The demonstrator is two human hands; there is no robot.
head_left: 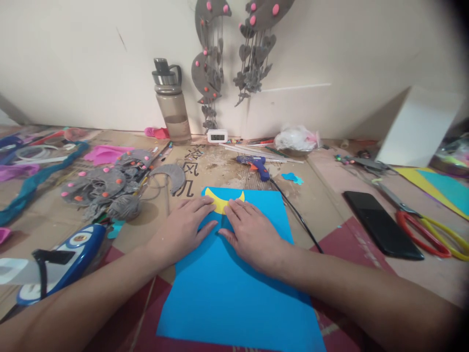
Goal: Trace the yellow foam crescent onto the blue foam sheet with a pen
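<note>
A large blue sheet lies flat in front of me. Near its far edge rests a yellow crescent, its two tips pointing away from me. My left hand lies with outstretched fingers on the crescent's left side and the sheet's left edge. From the other side, my right hand presses down with fingers extended over the crescent's right part. Both hands lie flat, thumbs pointing toward each other with a small gap between. The fingers cover parts of the crescent's lower edge.
Beyond the sheet lies a blue glue gun, its black cord running right. A phone and scissors lie at right. Grey felt moons and a yarn ball are at left. A bottle and small clock stand behind.
</note>
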